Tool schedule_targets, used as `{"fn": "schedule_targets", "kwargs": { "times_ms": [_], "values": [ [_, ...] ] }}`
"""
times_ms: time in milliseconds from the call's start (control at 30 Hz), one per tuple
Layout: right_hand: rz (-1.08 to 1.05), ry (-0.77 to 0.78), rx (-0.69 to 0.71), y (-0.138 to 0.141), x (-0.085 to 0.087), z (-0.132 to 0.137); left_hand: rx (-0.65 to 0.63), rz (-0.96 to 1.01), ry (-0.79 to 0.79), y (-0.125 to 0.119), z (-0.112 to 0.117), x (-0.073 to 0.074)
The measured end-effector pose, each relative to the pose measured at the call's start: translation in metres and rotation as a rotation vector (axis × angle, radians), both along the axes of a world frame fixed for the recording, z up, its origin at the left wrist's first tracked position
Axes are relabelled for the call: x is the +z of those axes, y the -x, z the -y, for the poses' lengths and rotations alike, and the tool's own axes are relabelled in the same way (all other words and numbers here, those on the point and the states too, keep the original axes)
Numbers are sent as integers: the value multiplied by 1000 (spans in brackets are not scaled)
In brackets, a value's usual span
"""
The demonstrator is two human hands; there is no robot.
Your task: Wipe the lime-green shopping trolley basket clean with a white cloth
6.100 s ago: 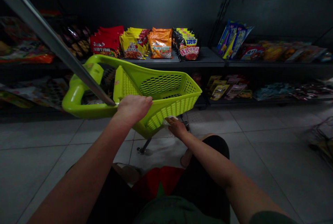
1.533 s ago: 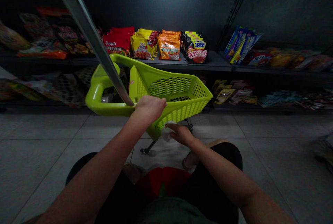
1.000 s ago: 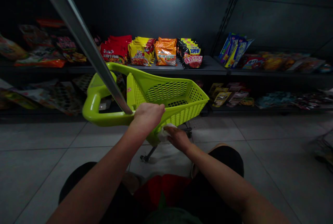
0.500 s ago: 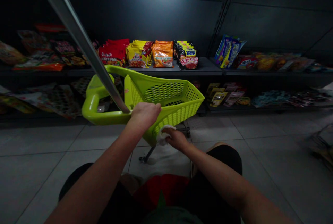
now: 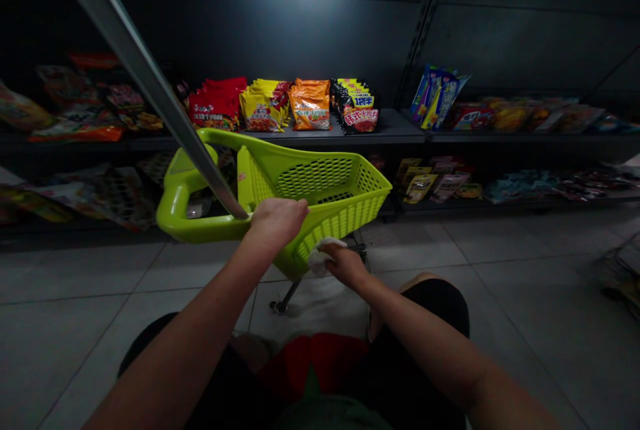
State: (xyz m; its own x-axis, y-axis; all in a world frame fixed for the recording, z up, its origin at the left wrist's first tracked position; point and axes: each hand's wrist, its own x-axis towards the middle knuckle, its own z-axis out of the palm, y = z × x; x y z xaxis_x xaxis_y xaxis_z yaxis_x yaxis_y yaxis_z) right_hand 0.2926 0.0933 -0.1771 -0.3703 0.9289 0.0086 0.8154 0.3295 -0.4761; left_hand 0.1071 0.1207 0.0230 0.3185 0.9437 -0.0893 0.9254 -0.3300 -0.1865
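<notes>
Here, metal pole (image 5: 153,83): slants from ten o'clock, blocking part of the handle (image 5: 173,207) of the green basket (image 5: 345,220) at centre.
Shelf (image 5: 400,127): noodle packets (image 5: 313,110) at twelve o'clock, four rows.
Grip: my left hand (image 5: 279,222) curls closed over the basket's rim; my right hand (image 5: 347,267) pinches a cloth (image 5: 319,262) at its six o'clock.
Count: one pole, one basket, one cloth.

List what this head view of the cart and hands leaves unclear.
Head view:
Left hand: its back hides most of its fingers.
Cloth: partly hidden by the right hand; contact with the cart unclear.
Pole: top cut off by the upper edge.
Lower-right packets: labels too small and dark to read.
</notes>
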Motion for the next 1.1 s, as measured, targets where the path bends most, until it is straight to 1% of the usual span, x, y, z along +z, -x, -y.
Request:
{"fn": "schedule_targets", "kwargs": {
  "times_ms": [100,267,400,467,533,600,700,767,867,967,1100],
  "values": [
    [-4,-25,0,-7,-2,-1,6,6,-5,-1,0,0],
    [13,41,-13,4,-12,-13,20,-11,26,-3,1,4],
    [-157,79,22,2,-13,-18,30,-17,38,2,-2,6],
    [-243,56,42,-3,-10,-16,42,-22,45,5,-3,5],
    [-276,-4,46,-6,-6,-13,50,-29,48,7,-4,4],
    [-232,-44,40,-4,-2,-12,47,-33,38,8,-4,4],
    [-80,-11,26,7,3,-13,46,-32,25,7,-3,5],
    [-25,14,9,14,6,-15,54,-33,30,7,-2,6],
    [-52,16,7,17,10,-16,75,-41,47,11,-4,7],
    [-89,-3,11,8,10,-13,87,-47,58,16,-8,7],
    [-108,-51,-41,-3,5,-13,93,-48,65,18,-8,8]
  ]
}}
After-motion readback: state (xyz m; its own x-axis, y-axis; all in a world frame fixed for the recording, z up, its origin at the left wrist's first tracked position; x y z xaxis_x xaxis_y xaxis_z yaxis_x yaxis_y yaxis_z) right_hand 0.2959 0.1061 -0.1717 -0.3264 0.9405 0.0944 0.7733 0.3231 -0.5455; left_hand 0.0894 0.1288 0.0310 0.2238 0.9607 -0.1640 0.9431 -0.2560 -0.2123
